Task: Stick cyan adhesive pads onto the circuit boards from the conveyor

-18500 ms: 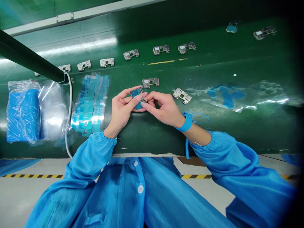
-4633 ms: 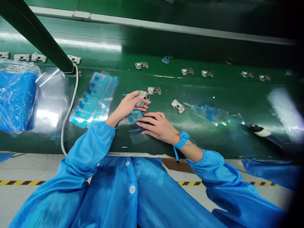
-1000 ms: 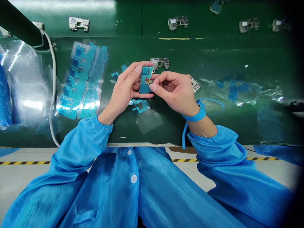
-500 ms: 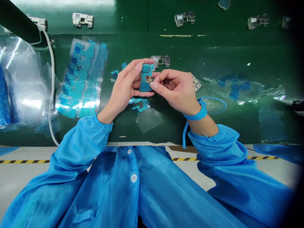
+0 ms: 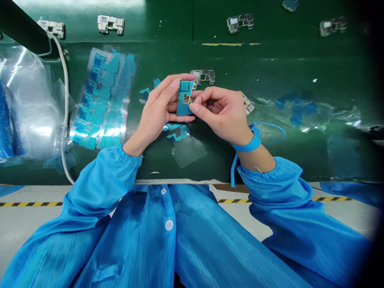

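Observation:
My left hand (image 5: 157,114) grips a small blue circuit board (image 5: 183,99) upright above the green bench, fingers wrapped round its left side. My right hand (image 5: 223,114), with a blue wrist strap (image 5: 248,145), pinches the board's right edge between thumb and forefinger. Just below the hands lie a loose blue sticker (image 5: 177,133) and a clear backing film (image 5: 189,151). A metal-shielded board (image 5: 204,75) lies right behind the held one.
A clear sheet of blue stickers (image 5: 103,100) lies to the left, beside plastic bags (image 5: 27,104) and a white cable (image 5: 64,108). Several metal-shielded boards (image 5: 110,23) ride the green belt (image 5: 285,52) at the back. Another board (image 5: 249,105) peeks out behind my right hand.
Both hands keep the same hold on the blue board. The boards on the belt at the back have drifted slightly to the right.

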`<state>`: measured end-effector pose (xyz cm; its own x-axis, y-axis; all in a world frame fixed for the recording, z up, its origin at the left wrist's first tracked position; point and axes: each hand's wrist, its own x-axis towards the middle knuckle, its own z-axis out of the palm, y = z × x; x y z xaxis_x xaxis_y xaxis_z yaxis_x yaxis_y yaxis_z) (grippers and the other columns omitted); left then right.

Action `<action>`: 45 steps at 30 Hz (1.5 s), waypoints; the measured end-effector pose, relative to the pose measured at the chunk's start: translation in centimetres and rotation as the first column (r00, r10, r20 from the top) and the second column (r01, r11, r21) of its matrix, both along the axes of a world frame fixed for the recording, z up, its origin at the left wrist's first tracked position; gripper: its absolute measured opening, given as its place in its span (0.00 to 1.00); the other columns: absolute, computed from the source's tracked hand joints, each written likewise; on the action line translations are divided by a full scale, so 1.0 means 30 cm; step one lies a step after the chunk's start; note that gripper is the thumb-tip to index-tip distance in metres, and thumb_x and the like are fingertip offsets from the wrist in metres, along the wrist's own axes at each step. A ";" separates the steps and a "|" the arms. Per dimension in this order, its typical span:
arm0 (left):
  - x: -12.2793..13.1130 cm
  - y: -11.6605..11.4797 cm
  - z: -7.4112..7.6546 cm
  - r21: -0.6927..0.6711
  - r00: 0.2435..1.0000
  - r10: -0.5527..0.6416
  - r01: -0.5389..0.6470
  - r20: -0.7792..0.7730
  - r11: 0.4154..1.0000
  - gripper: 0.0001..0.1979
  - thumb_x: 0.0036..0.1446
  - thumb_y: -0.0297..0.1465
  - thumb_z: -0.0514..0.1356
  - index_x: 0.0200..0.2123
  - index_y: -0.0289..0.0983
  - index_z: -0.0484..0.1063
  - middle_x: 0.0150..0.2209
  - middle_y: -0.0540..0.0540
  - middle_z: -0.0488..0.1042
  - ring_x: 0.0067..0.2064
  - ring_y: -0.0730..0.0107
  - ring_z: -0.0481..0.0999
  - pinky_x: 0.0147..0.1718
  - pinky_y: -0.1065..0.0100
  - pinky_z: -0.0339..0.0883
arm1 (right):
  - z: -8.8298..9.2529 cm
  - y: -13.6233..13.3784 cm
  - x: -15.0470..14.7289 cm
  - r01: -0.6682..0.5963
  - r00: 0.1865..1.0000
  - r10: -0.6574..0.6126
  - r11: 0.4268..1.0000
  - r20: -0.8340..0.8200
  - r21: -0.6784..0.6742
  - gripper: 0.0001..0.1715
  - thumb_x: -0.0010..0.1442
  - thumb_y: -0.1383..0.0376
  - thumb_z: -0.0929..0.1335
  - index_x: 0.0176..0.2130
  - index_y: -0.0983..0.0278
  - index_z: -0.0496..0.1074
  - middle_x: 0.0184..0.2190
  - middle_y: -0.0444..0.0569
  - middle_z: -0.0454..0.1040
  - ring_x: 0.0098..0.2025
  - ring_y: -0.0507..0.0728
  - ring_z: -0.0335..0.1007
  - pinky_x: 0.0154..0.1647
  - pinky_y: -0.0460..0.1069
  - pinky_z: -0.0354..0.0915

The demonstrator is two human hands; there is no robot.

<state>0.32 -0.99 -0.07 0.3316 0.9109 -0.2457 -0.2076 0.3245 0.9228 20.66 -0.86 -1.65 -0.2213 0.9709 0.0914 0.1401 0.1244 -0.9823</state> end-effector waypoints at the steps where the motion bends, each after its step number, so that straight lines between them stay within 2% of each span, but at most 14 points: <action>1: 0.000 0.000 0.000 -0.003 1.000 -0.002 0.002 -0.002 1.000 0.22 0.74 0.52 0.59 0.62 0.50 0.76 0.60 0.47 0.87 0.57 0.53 0.90 0.49 0.57 0.91 | 0.001 -0.001 -0.001 0.004 1.000 -0.004 1.000 0.004 -0.001 0.26 0.61 0.43 0.83 0.32 0.58 0.78 0.34 0.49 0.81 0.54 0.67 0.85 0.54 0.61 0.82; 7: -0.002 0.000 0.004 -0.003 0.999 0.001 0.000 0.043 1.000 0.23 0.73 0.52 0.60 0.62 0.48 0.77 0.59 0.46 0.88 0.56 0.51 0.91 0.49 0.55 0.91 | 0.006 -0.002 -0.003 0.003 1.000 -0.003 1.000 0.012 0.010 0.25 0.62 0.44 0.83 0.33 0.58 0.78 0.33 0.48 0.81 0.54 0.67 0.85 0.55 0.60 0.82; 14: -0.005 0.007 -0.004 0.001 0.997 -0.023 0.023 0.070 1.000 0.24 0.74 0.51 0.57 0.64 0.45 0.74 0.58 0.43 0.88 0.56 0.49 0.91 0.49 0.53 0.91 | -0.002 -0.001 0.002 0.006 1.000 -0.006 1.000 0.010 0.007 0.19 0.64 0.51 0.82 0.33 0.58 0.79 0.33 0.48 0.80 0.52 0.65 0.85 0.54 0.59 0.82; 22: 0.001 0.002 -0.001 0.003 0.996 -0.004 0.004 0.088 1.000 0.23 0.75 0.51 0.58 0.63 0.44 0.75 0.56 0.44 0.89 0.54 0.51 0.91 0.48 0.54 0.92 | 0.005 -0.002 -0.001 0.022 0.999 -0.022 1.000 0.027 -0.016 0.24 0.60 0.45 0.84 0.32 0.58 0.78 0.34 0.50 0.82 0.52 0.66 0.83 0.52 0.60 0.82; 28: -0.005 0.002 -0.001 0.000 0.999 -0.019 0.019 0.051 1.000 0.24 0.75 0.52 0.58 0.63 0.46 0.75 0.58 0.45 0.88 0.55 0.51 0.91 0.49 0.53 0.92 | 0.005 0.000 -0.001 0.015 1.000 -0.015 1.000 0.018 -0.008 0.23 0.61 0.46 0.83 0.31 0.58 0.79 0.33 0.50 0.82 0.51 0.66 0.83 0.54 0.60 0.81; 35: -0.001 -0.007 -0.003 0.035 0.996 -0.023 0.026 -0.084 0.999 0.25 0.71 0.49 0.61 0.67 0.50 0.74 0.61 0.46 0.86 0.59 0.52 0.89 0.51 0.56 0.90 | 0.003 0.000 0.000 0.002 1.000 -0.002 1.000 0.006 -0.025 0.23 0.60 0.47 0.84 0.31 0.58 0.78 0.32 0.49 0.80 0.54 0.67 0.84 0.50 0.58 0.81; 40: 0.002 -0.010 -0.012 0.087 0.995 0.002 0.007 -0.103 0.996 0.27 0.68 0.46 0.63 0.68 0.49 0.75 0.56 0.45 0.86 0.57 0.52 0.89 0.51 0.54 0.90 | 0.005 0.000 -0.002 0.001 1.000 -0.001 1.000 -0.007 -0.014 0.23 0.60 0.47 0.84 0.32 0.57 0.78 0.32 0.49 0.80 0.53 0.67 0.84 0.49 0.58 0.80; 45: 0.006 -0.012 -0.012 0.082 0.995 0.003 0.006 -0.104 0.997 0.28 0.68 0.44 0.63 0.69 0.47 0.73 0.51 0.45 0.86 0.59 0.52 0.88 0.52 0.54 0.89 | 0.011 0.000 -0.003 0.006 1.000 -0.005 1.000 0.019 -0.026 0.22 0.61 0.47 0.83 0.31 0.57 0.77 0.31 0.48 0.79 0.55 0.68 0.84 0.49 0.58 0.81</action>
<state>0.50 -1.36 -0.42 0.3095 0.9288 -0.2037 -0.1088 0.2474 0.9628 20.59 -0.86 -1.33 -0.2175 0.9741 0.0619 0.1592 0.0979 -0.9824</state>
